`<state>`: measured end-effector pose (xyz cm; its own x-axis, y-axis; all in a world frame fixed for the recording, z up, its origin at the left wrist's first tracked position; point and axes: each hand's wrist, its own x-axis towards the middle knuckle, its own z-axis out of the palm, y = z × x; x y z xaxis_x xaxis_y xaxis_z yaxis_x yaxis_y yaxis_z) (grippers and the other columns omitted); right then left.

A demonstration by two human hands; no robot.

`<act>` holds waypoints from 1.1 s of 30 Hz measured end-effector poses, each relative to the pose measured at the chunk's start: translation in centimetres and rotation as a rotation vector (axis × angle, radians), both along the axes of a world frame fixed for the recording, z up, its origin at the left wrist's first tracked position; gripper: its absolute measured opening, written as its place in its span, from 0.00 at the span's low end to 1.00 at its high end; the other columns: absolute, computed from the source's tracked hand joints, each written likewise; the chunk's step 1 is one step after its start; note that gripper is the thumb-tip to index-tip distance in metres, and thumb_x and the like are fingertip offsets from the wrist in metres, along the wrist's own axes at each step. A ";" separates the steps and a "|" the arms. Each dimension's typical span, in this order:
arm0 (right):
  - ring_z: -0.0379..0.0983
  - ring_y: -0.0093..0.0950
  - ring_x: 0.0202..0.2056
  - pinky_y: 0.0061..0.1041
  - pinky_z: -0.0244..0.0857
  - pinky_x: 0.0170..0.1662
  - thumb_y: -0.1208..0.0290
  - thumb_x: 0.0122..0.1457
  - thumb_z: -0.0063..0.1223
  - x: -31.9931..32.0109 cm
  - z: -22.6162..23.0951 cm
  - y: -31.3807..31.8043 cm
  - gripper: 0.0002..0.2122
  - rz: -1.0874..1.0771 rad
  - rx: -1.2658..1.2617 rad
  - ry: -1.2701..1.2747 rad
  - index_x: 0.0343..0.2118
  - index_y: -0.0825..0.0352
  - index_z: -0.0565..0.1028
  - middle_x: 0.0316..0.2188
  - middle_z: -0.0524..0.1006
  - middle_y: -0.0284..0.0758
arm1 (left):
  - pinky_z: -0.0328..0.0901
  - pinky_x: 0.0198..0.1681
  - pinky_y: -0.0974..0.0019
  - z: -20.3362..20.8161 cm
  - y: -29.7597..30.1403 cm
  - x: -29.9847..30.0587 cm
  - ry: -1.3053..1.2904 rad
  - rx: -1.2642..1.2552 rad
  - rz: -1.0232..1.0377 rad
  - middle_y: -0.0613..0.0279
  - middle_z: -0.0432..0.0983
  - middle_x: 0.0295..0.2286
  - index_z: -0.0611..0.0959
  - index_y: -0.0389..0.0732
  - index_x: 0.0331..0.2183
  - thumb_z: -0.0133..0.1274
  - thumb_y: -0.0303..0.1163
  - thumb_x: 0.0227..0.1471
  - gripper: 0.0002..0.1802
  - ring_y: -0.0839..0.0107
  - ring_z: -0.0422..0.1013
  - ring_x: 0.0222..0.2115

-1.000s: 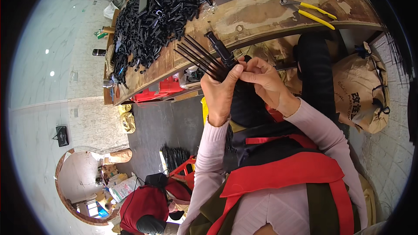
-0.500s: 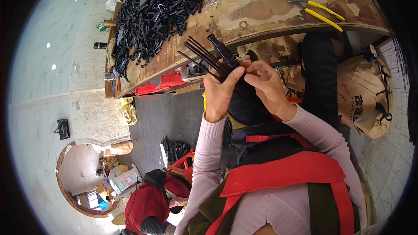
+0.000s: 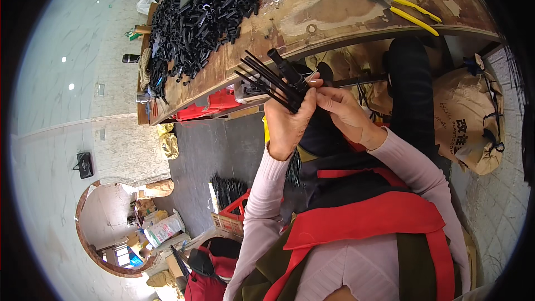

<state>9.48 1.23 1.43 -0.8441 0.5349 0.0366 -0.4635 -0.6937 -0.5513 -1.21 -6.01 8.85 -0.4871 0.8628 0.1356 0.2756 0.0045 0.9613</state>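
My left hand point(image 3: 288, 128) is closed around a black plastic tube-shaped part point(image 3: 287, 69) and several thin black rods point(image 3: 261, 71), which point up and to the left. They are held in front of the bench edge, over my lap. At the part's lower end my right hand point(image 3: 348, 114) is closed, its thumb and fingertips meeting the left thumb. A thin pale strand point(image 3: 314, 74) shows by those fingertips. What the right fingers pinch is too small and too covered to make out.
A big heap of black plastic pieces point(image 3: 206, 28) covers the left of the wooden workbench point(image 3: 329, 14). Yellow-handled pincers point(image 3: 415, 12) lie at its right. A brown sack point(image 3: 465, 114) stands at right; another person point(image 3: 209, 278), black rods point(image 3: 228, 187) and a red stool point(image 3: 235, 207) are lower left.
The tube part and rods have dipped slightly. My right hand has closed in against the left thumb, its fingers less spread. The other person has shifted lower in the picture.
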 end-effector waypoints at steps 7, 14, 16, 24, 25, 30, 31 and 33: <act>0.67 0.19 0.52 0.21 0.57 0.58 0.69 0.64 0.51 0.1 -0.2 0.2 0.17 0.164 -0.109 0.093 0.54 0.70 0.72 0.49 0.74 0.29 | 0.69 0.41 0.71 -0.4 -0.2 0.2 0.001 -0.006 0.005 0.55 0.81 0.37 0.80 0.29 0.38 0.54 0.22 0.53 0.09 0.76 0.75 0.37; 0.70 0.20 0.49 0.21 0.61 0.55 0.71 0.62 0.54 1.2 0.1 1.4 0.17 0.153 -0.203 0.054 0.53 0.68 0.73 0.46 0.76 0.29 | 0.69 0.40 0.72 0.0 1.2 1.3 -0.029 0.003 -0.012 0.54 0.81 0.37 0.81 0.29 0.34 0.54 0.21 0.52 0.06 0.76 0.75 0.36; 0.72 0.20 0.47 0.21 0.62 0.53 0.71 0.62 0.54 1.7 0.9 0.7 0.15 0.062 -0.023 -0.102 0.50 0.68 0.75 0.46 0.77 0.29 | 0.68 0.42 0.70 0.0 1.7 0.7 -0.043 -0.002 -0.104 0.53 0.81 0.37 0.81 0.29 0.34 0.52 0.20 0.52 0.06 0.73 0.75 0.37; 0.67 0.40 0.44 0.37 0.60 0.50 0.74 0.48 0.62 8.8 5.5 14.9 0.17 -0.799 1.899 -1.012 0.43 0.63 0.76 0.40 0.71 0.39 | 0.70 0.43 0.59 -1.3 1.5 -1.7 -0.379 -0.028 -0.221 0.52 0.77 0.29 0.76 0.31 0.36 0.52 0.32 0.58 0.12 0.60 0.76 0.35; 0.66 0.40 0.45 0.38 0.59 0.50 0.71 0.49 0.62 9.5 5.0 17.1 0.19 -0.836 1.922 -1.110 0.45 0.65 0.73 0.42 0.70 0.40 | 0.70 0.43 0.59 -1.5 1.9 -1.4 -0.393 -0.016 -0.221 0.52 0.77 0.29 0.76 0.31 0.36 0.52 0.32 0.58 0.12 0.60 0.76 0.35; 0.64 0.42 0.44 0.35 0.60 0.49 0.64 0.54 0.59 10.9 2.6 24.2 0.20 -0.566 1.913 -0.971 0.46 0.71 0.71 0.41 0.68 0.43 | 0.55 0.22 0.73 -3.8 3.5 1.3 -0.897 0.067 -0.343 0.69 0.62 0.20 0.70 0.37 0.44 0.55 0.32 0.54 0.18 0.79 0.58 0.18; 0.66 0.39 0.42 0.32 0.61 0.48 0.66 0.57 0.57 11.1 3.2 24.5 0.18 -0.566 1.904 -0.976 0.45 0.73 0.70 0.38 0.69 0.41 | 0.54 0.23 0.75 -3.3 4.0 1.6 -0.950 0.108 -0.359 0.68 0.63 0.21 0.70 0.36 0.44 0.50 0.24 0.55 0.13 0.81 0.58 0.19; 0.69 0.29 0.38 0.27 0.63 0.44 0.68 0.60 0.52 11.4 4.7 23.5 0.14 -0.409 1.435 -0.943 0.44 0.72 0.70 0.35 0.70 0.36 | 0.53 0.22 0.77 -3.0 4.2 2.2 -0.945 0.153 -0.312 0.70 0.63 0.22 0.67 0.38 0.49 0.51 0.21 0.54 0.20 0.82 0.57 0.19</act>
